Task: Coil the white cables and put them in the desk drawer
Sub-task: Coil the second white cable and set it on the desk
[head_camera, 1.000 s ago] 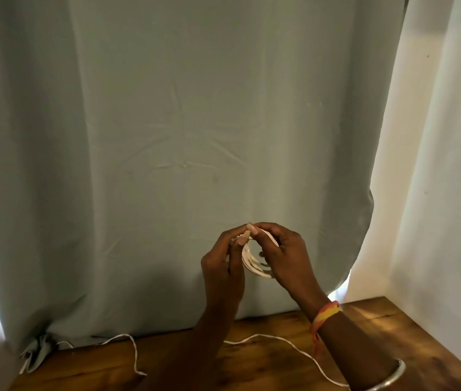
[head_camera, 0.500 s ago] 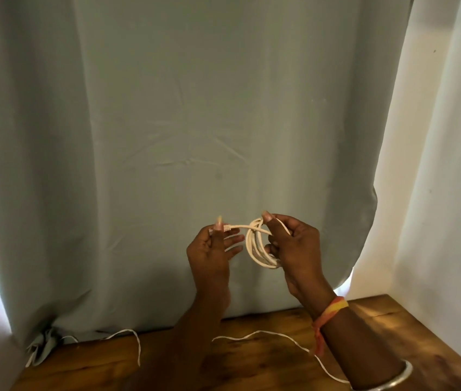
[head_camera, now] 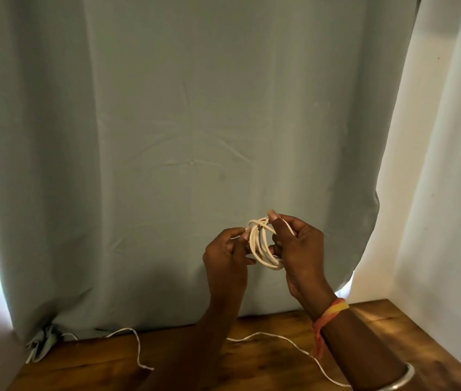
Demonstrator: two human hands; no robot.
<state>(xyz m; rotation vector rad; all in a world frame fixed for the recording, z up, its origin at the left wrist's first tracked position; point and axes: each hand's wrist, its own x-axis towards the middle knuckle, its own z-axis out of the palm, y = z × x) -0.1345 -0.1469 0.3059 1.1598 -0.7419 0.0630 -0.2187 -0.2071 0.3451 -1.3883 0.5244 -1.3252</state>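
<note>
We see a coiled white cable point(head_camera: 261, 246) held up in the lower middle of the frame, wound into several loose oval loops that stand on edge, with one strand crossing over the top of the bundle. The right hand point(head_camera: 298, 252) grips the coil from the right, thumb pressed on the top of the loops and fingers curled behind them. The left hand point(head_camera: 225, 256) is beside it on the left, fingertips pinched on the loops' left edge. Both hands are raised above the desk, in front of a pale grey-green curtain point(head_camera: 181, 136) that fills most of the frame. A loose white cable point(head_camera: 288, 341) lies along the wooden desk top point(head_camera: 266, 368) at the bottom, trailing toward the lower right, and another thin white strand point(head_camera: 136, 345) curls at the lower left. White walls stand at the right edge. An orange thread band point(head_camera: 329, 313) and a silver bangle point(head_camera: 401, 380) sit on the right forearm.
</note>
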